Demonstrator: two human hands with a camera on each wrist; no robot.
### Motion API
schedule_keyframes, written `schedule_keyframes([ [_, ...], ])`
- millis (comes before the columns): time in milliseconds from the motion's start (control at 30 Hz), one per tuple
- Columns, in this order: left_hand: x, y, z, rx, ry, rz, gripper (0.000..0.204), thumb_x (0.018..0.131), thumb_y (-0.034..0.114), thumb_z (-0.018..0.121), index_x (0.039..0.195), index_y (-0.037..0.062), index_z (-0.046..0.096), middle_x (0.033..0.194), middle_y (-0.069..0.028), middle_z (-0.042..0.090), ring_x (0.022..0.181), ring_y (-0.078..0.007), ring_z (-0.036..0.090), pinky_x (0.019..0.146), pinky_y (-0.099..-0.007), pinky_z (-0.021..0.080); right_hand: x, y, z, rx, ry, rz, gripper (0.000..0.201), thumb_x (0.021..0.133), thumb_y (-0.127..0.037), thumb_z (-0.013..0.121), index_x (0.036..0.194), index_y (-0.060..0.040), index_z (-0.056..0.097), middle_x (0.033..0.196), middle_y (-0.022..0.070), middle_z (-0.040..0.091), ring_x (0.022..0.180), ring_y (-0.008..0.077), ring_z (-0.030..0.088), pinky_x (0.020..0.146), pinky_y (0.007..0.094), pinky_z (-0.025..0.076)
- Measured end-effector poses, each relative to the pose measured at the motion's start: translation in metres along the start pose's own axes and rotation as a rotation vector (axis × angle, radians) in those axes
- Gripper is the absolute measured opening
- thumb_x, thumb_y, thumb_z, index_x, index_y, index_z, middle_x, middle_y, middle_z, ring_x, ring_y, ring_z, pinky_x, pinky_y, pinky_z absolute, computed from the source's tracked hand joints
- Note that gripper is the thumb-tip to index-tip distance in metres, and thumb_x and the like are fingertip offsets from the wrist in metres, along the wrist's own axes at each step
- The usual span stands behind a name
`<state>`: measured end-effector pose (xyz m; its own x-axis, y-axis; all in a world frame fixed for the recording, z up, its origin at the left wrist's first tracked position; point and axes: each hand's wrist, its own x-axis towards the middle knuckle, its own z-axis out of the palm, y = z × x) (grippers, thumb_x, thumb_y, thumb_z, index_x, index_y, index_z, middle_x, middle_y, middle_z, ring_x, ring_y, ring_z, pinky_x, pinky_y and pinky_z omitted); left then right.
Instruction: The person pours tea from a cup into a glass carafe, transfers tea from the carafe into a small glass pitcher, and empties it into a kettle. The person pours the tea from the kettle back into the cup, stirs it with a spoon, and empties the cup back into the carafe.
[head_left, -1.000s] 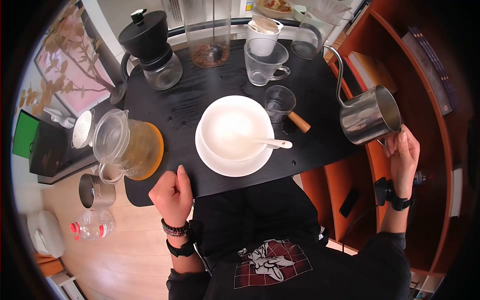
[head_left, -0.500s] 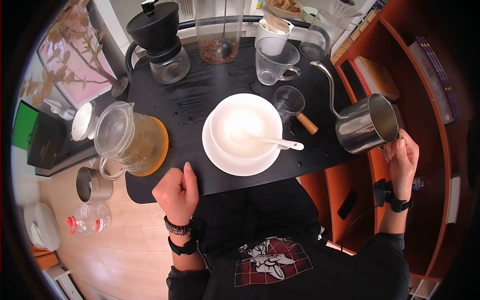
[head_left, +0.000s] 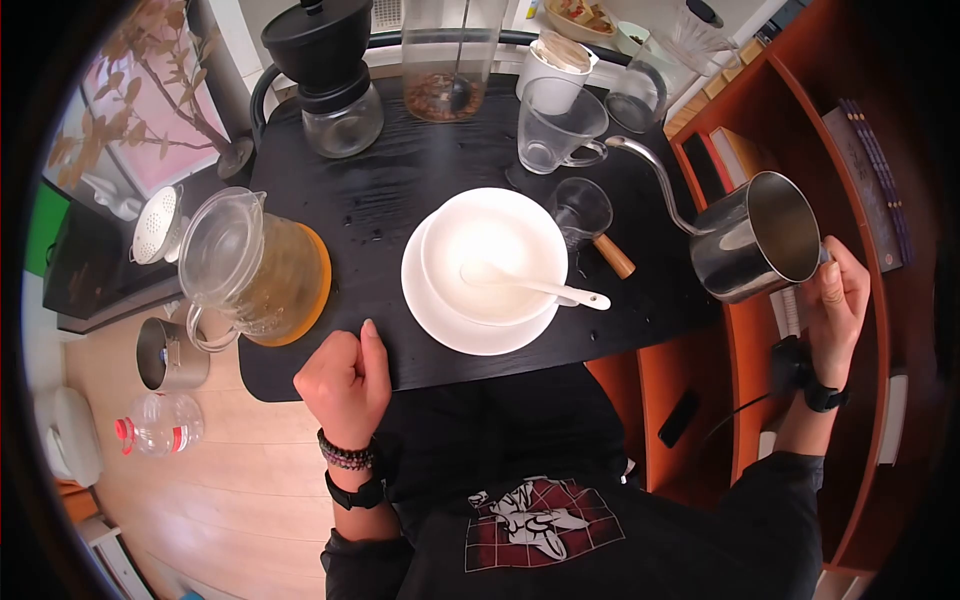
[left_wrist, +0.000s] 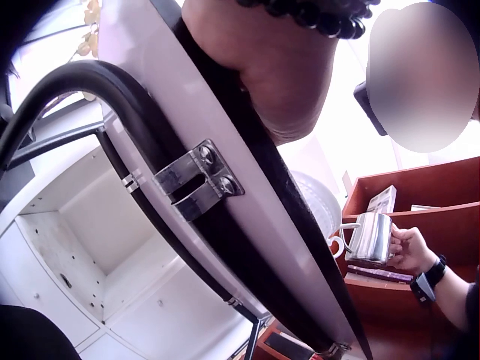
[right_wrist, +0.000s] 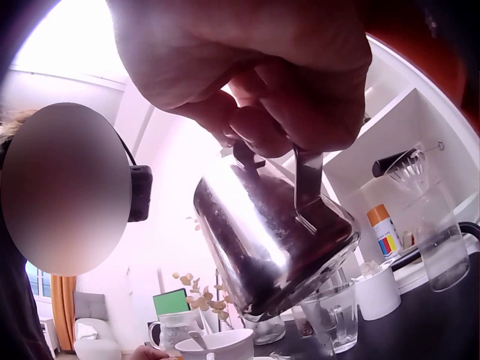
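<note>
My right hand (head_left: 838, 300) grips the handle of a steel gooseneck kettle (head_left: 735, 245), held out past the table's right edge. Its thin spout points back toward the table, the tip overlapping a clear glass mug (head_left: 560, 130) in the head view. My left hand (head_left: 345, 385) makes a fist with the thumb raised at the table's front edge and holds nothing. Between the hands, a white bowl (head_left: 480, 235) stands on a white plate (head_left: 425, 315), and a white spoon (head_left: 560, 291) leans over the bowl's rim. A small glass cup with a wooden handle (head_left: 613, 256) stands right of the bowl.
On the left stands a lidded glass pitcher (head_left: 260, 270) of yellowish liquid, on something orange. A black grinder (head_left: 330, 90), a tall clear canister (head_left: 445, 97) and a white cup (head_left: 560, 68) line the back. A red-brown shelf (head_left: 715, 340) rises at the right.
The kettle has tilted, its spout tip coming lower and nearer the bowl. My right hand has shifted a little outward. The left fist stays at the table edge while the head view shifts.
</note>
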<state>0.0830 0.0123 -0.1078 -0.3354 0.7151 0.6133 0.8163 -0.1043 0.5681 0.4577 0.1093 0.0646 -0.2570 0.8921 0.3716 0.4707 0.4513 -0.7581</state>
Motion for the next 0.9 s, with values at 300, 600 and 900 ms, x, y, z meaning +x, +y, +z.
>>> schedule_keyframes([
  [300, 0.0, -0.002, -0.001, -0.016, 0.009, 0.022, 0.037, 0.078, 0.001, 0.063, 0.052, 0.0044, 0.037, 0.046, -0.0059, 0.033, 0.037, -0.019, 0.03, 0.037, -0.0306, 0.022, 0.027, -0.024, -0.029, -0.11, -0.112, -0.011, 0.039, 0.089, -0.039, 0.055, 0.08, -0.0018, 0.049, 0.07, -0.0054, 0.04, 0.059, 0.0014, 0.032, 0.051, 0.0176, 0.021],
  [600, 0.001, -0.001, -0.003, -0.028, 0.001, 0.014, 0.036, 0.078, 0.003, 0.063, 0.053, 0.0046, 0.038, 0.046, -0.006, 0.034, 0.037, -0.0193, 0.031, 0.038, -0.0304, 0.024, 0.045, -0.053, -0.028, -0.264, -0.22, -0.036, 0.037, 0.089, -0.039, 0.054, 0.079, -0.0031, 0.048, 0.069, -0.0055, 0.036, 0.06, 0.0019, 0.03, 0.051, 0.0195, 0.02],
  [900, 0.002, -0.002, -0.003, -0.022, -0.006, 0.017, 0.037, 0.079, 0.004, 0.063, 0.052, 0.0052, 0.038, 0.046, -0.0053, 0.034, 0.037, -0.0192, 0.032, 0.037, -0.0306, 0.024, 0.041, -0.044, -0.049, -0.228, -0.043, -0.009, 0.045, 0.091, -0.028, 0.055, 0.122, 0.0032, 0.047, 0.099, 0.0063, 0.055, 0.083, 0.0087, 0.049, 0.07, 0.0214, 0.038],
])
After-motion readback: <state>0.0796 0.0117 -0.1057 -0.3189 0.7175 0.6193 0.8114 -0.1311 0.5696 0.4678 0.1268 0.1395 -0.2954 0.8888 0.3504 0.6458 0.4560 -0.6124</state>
